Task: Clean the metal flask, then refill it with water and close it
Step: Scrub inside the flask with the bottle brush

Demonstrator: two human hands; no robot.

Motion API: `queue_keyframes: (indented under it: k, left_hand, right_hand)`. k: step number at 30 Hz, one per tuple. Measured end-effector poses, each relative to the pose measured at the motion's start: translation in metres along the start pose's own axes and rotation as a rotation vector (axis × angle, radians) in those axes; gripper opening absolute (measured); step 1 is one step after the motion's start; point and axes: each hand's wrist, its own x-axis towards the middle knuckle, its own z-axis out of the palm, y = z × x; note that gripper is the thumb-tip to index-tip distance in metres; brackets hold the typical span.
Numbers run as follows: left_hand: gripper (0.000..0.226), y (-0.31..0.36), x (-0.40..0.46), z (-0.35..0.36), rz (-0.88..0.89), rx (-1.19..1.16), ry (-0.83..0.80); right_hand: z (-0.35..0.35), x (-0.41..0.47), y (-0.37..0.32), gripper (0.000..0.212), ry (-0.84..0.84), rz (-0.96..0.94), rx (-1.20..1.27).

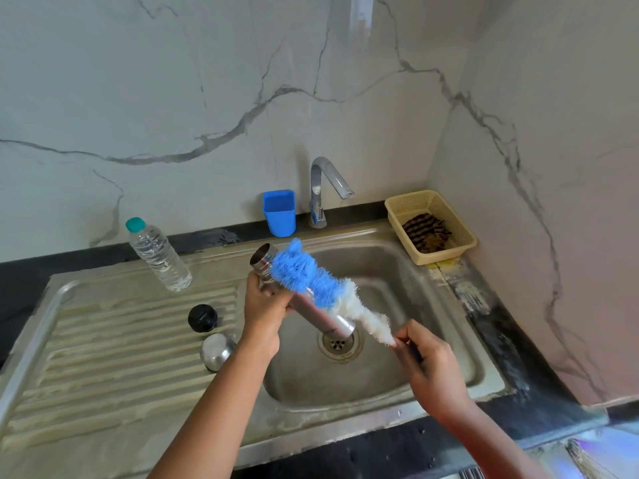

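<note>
Over the sink basin (380,375), my left hand (264,307) grips the metal flask (323,314) near its open neck, and the flask lies tilted with its mouth up and to the left. My right hand (427,363) holds the handle of a blue and white bottle brush (311,276). Its bristles lie along the outside of the flask. On the draining board (103,340) sit a black stopper (203,317) and a round metal cap (218,350). A clear plastic water bottle (157,255) with a teal cap stands at the board's back.
A chrome tap (326,188) rises behind the basin, with a blue plastic cup (279,212) to its left. A beige plastic basket (430,224) holding a striped cloth sits at the back right corner. Marble-patterned walls close the back and right side.
</note>
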Motion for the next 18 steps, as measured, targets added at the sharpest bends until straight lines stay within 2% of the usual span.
queue_keyframes:
  k: [5,7,12,16,18]
  left_hand:
    - [0.055,-0.004,-0.002,0.009,0.031,0.04,-0.09]
    - [0.058,-0.004,-0.002,0.011,0.024,0.025,-0.104]
    - [0.055,-0.003,-0.002,0.012,0.035,0.037,-0.158]
    - [0.073,-0.002,-0.001,0.009,0.027,0.056,-0.228]
    - [0.073,-0.002,-0.001,0.006,0.038,0.052,-0.252]
  right_hand:
    - [-0.005,0.012,0.006,0.025,0.116,0.025,-0.113]
    - [-0.005,0.012,0.005,0.026,0.098,-0.04,-0.113]
    - [-0.004,0.016,0.008,0.027,0.133,-0.044,-0.116]
    - [-0.001,0.016,0.012,0.029,0.135,-0.03,-0.123]
    - [0.001,0.015,0.014,0.028,0.165,-0.015,-0.119]
